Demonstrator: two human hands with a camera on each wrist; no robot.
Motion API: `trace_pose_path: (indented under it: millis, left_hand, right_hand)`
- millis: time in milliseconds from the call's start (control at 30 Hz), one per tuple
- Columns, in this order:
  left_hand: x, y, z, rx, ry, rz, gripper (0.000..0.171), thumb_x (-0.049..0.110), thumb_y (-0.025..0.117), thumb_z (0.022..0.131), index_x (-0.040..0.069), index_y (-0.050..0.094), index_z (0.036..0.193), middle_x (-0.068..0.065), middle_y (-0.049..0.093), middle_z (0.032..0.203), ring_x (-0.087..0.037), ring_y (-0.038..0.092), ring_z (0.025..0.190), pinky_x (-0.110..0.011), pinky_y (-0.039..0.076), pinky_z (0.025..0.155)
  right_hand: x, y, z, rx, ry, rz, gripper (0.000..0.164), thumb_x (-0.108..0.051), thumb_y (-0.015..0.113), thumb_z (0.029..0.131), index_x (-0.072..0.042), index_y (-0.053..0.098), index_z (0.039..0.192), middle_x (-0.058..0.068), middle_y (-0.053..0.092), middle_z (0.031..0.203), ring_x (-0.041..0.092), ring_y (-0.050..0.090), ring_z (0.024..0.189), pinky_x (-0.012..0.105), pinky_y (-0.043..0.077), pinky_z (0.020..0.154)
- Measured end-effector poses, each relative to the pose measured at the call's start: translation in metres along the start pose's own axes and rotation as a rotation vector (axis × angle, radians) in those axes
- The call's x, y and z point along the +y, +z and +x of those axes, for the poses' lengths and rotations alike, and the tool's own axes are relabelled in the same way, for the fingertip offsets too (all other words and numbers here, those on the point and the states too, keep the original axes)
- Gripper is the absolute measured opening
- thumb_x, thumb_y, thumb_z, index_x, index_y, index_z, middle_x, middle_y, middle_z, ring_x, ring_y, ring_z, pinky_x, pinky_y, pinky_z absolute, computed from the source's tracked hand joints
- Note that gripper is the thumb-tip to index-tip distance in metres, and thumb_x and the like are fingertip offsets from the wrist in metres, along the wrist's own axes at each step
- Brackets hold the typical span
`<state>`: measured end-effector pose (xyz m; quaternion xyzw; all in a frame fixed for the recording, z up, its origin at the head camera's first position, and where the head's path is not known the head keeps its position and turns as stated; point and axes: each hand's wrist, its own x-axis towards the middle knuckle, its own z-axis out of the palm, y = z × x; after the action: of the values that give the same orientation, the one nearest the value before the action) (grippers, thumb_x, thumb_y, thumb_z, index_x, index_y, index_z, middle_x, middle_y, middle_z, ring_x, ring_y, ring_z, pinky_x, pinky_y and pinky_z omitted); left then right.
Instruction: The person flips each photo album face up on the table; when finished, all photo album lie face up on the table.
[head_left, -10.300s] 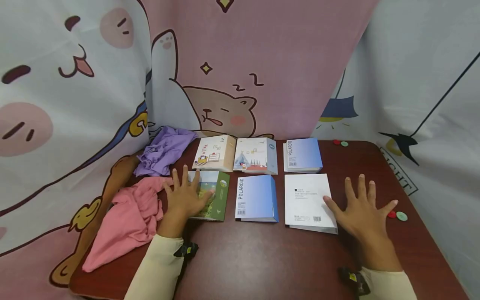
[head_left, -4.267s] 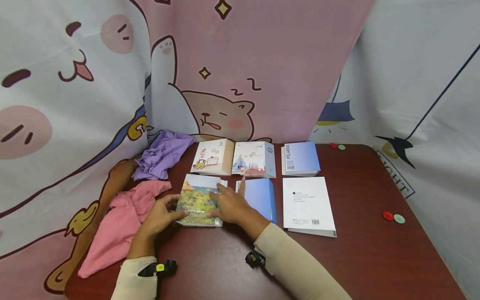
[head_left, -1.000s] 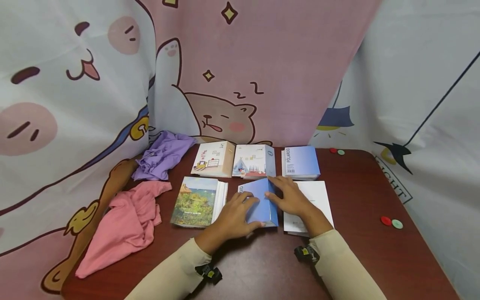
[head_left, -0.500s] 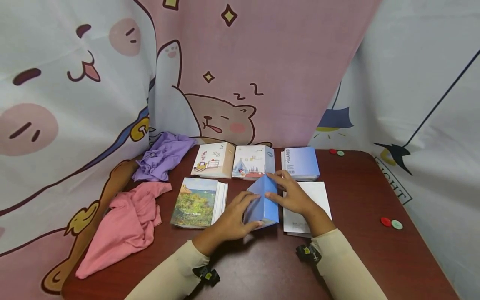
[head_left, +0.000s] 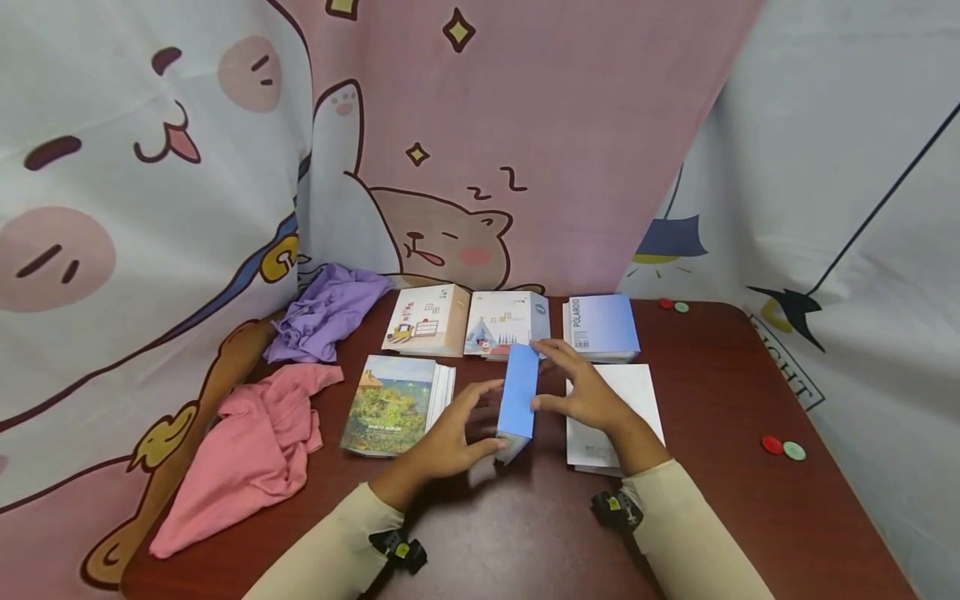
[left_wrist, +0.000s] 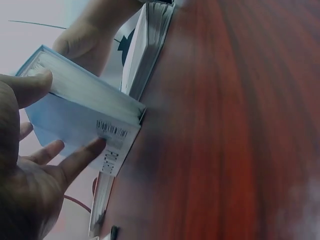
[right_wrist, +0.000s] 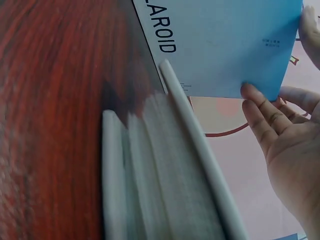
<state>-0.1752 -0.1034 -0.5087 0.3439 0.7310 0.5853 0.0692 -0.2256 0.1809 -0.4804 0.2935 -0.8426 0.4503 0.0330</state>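
A blue Polaroid album (head_left: 519, 392) stands tilted up on its edge on the dark red table (head_left: 750, 517), in the middle of the front row. My left hand (head_left: 453, 429) holds it from the left, thumb on the page edge and fingers under the barcoded cover (left_wrist: 80, 115). My right hand (head_left: 588, 392) holds it from the right, its fingertips (right_wrist: 250, 100) on the edge of the cover (right_wrist: 220, 45). A white album (head_left: 630, 400) lies flat just right of it, under my right wrist.
A landscape-cover album (head_left: 390, 404) lies at the left. Three more albums (head_left: 506, 321) form a back row. Pink cloth (head_left: 247, 450) and purple cloth (head_left: 326, 310) sit at the left edge. Small red and green discs (head_left: 780, 447) lie at the right.
The blue album has gone from lying flat to standing on its edge between my hands. Before that, the landscape album was turned over to show its picture cover.
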Motion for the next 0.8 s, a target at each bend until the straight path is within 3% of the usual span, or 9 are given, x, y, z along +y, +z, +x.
trace_pose_path:
  millis: [100, 233, 433, 567, 800]
  left_hand:
    - [-0.001, -0.002, -0.002, -0.010, -0.033, -0.076, 0.085, 0.000, 0.076, 0.099, 0.012, 0.030, 0.169, -0.024, 0.049, 0.161, -0.045, 0.056, 0.147, -0.043, 0.061, 0.105]
    - [-0.002, -0.003, -0.002, -0.002, -0.031, -0.110, 0.085, -0.002, 0.075, 0.099, 0.009, 0.029, 0.170, -0.027, 0.045, 0.164, -0.048, 0.057, 0.144, -0.035, 0.062, 0.100]
    - [-0.002, -0.007, -0.005, 0.080, 0.017, -0.003, 0.085, -0.004, 0.080, 0.090, 0.004, 0.041, 0.166, -0.025, 0.037, 0.165, -0.048, 0.060, 0.138, -0.033, 0.064, 0.092]
    - [-0.003, -0.012, -0.012, 0.128, 0.028, 0.070, 0.085, -0.001, 0.084, 0.087, 0.001, 0.046, 0.163, -0.028, 0.037, 0.164, -0.049, 0.061, 0.134, -0.035, 0.065, 0.090]
    - [0.002, -0.018, -0.016, 0.138, 0.026, 0.022, 0.081, 0.001, 0.087, 0.089, -0.002, 0.049, 0.160, -0.029, 0.029, 0.169, -0.055, 0.054, 0.141, -0.047, 0.065, 0.096]
  right_hand:
    - [-0.002, 0.001, 0.000, -0.023, -0.001, 0.028, 0.102, -0.026, 0.098, 0.082, -0.010, 0.044, 0.167, 0.018, 0.050, 0.162, 0.036, 0.070, 0.124, 0.064, 0.052, 0.109]
    - [-0.002, 0.007, 0.001, -0.036, 0.010, 0.042, 0.106, -0.023, 0.099, 0.081, -0.010, 0.041, 0.169, 0.019, 0.049, 0.163, 0.039, 0.068, 0.127, 0.066, 0.051, 0.111]
    - [0.001, 0.023, 0.001, -0.100, 0.084, 0.016, 0.112, -0.031, 0.095, 0.086, -0.003, 0.029, 0.172, 0.026, 0.045, 0.168, 0.044, 0.065, 0.136, 0.067, 0.048, 0.116]
    - [0.003, 0.030, 0.000, -0.176, 0.123, -0.047, 0.114, -0.039, 0.093, 0.087, 0.001, 0.027, 0.171, 0.026, 0.047, 0.168, 0.040, 0.067, 0.134, 0.062, 0.052, 0.115]
    - [0.002, 0.030, 0.000, -0.245, 0.163, -0.090, 0.110, -0.043, 0.092, 0.089, 0.001, 0.032, 0.170, 0.026, 0.054, 0.161, 0.036, 0.070, 0.125, 0.057, 0.060, 0.102]
